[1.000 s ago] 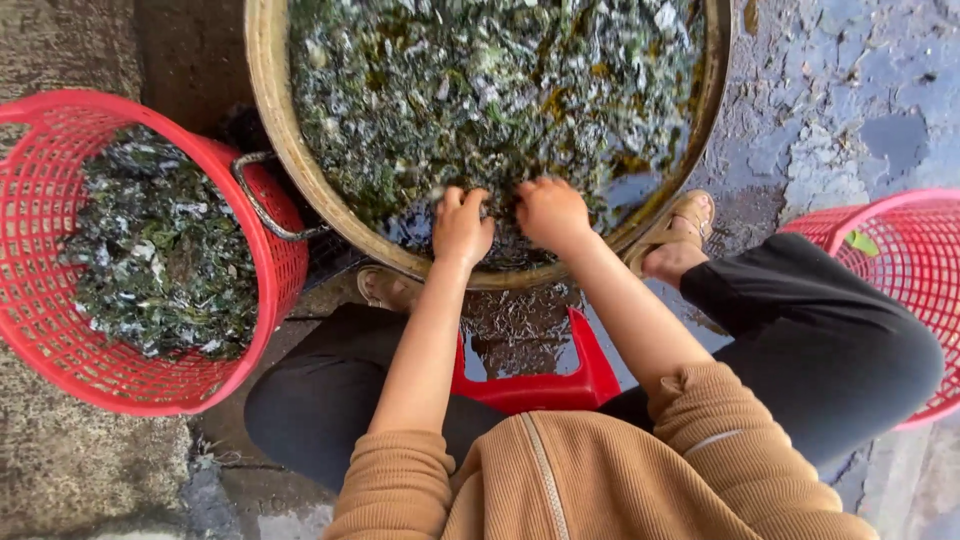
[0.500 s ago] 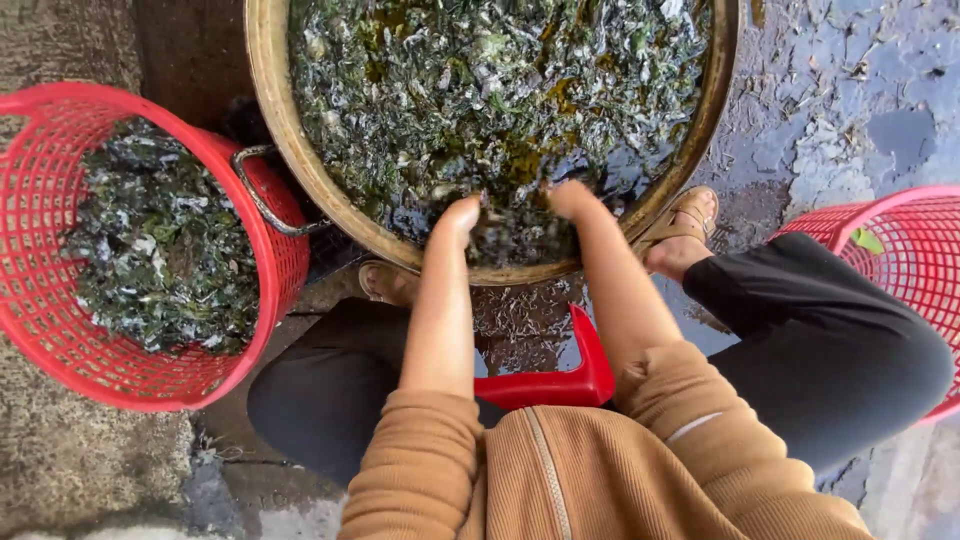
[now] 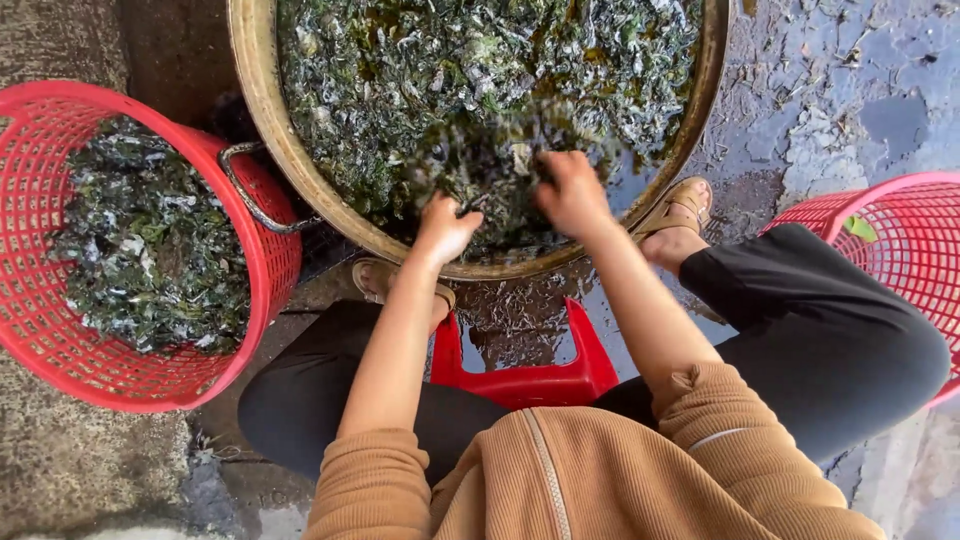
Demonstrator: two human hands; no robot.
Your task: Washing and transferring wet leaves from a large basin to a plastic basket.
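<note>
both hands, left hand (image 3: pixel 445 228) and right hand (image 3: pixel 572 192), now reach deeper into the basin (image 3: pixel 262 120), fingers clamped on wet dark leaves (image 3: pixel 490 165).

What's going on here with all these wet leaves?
A person sits on a low red stool, both hands in a big round basin of wet dark leaves. The left hand and right hand grip clumps near the rim. A red basket at the left holds more leaves.

You're in an outdoor work yard: wet concrete ground (image 3: pixel 850 110), a big metal basin (image 3: pixel 262 120), red plastic baskets (image 3: pixel 270 270).
</note>
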